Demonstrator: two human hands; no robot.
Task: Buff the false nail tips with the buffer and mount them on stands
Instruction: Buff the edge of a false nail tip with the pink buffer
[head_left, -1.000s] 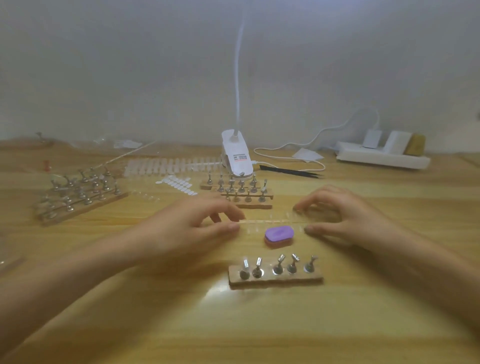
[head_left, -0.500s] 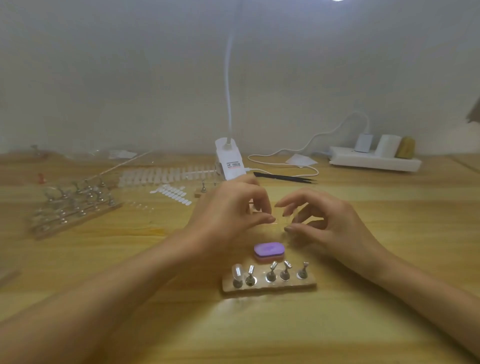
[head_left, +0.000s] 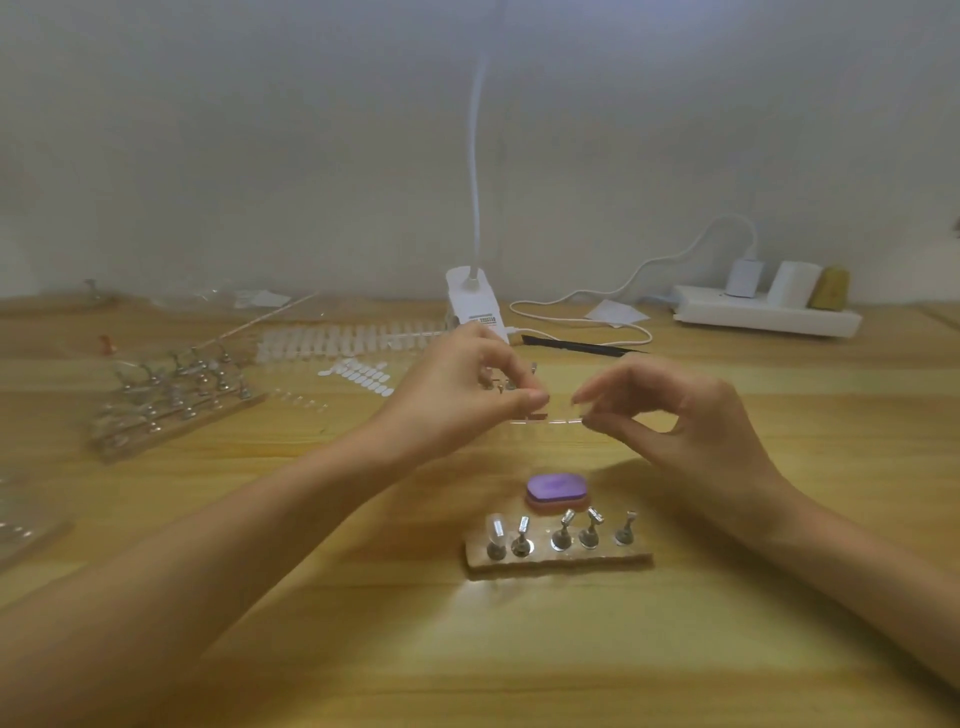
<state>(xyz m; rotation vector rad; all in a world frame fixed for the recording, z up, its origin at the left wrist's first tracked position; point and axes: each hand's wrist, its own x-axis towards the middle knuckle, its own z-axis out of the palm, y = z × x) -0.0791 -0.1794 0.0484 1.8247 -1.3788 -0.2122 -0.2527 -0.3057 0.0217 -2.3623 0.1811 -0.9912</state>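
One wide wooden table (head_left: 311, 649) under it all. Above it, left hand (head_left: 457, 400) and right hand (head_left: 685, 421) raised, fingers curled in, pinching the two ends of a clear strip of nail tips (head_left: 550, 422), likely to snap one off. Close in front, wooden stand (head_left: 558, 558) and purple buffer (head_left: 557, 488), kept near for easy reach. Strip thin, see-through, hard to see, up in the air just behind the buffer. One tip (head_left: 495, 527) already on the far-left peg.

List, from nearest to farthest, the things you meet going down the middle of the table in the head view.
Nearest first: wooden block of five metal stands → purple buffer → clear strip of nail tips, pinched between left hand and right hand → white lamp base.
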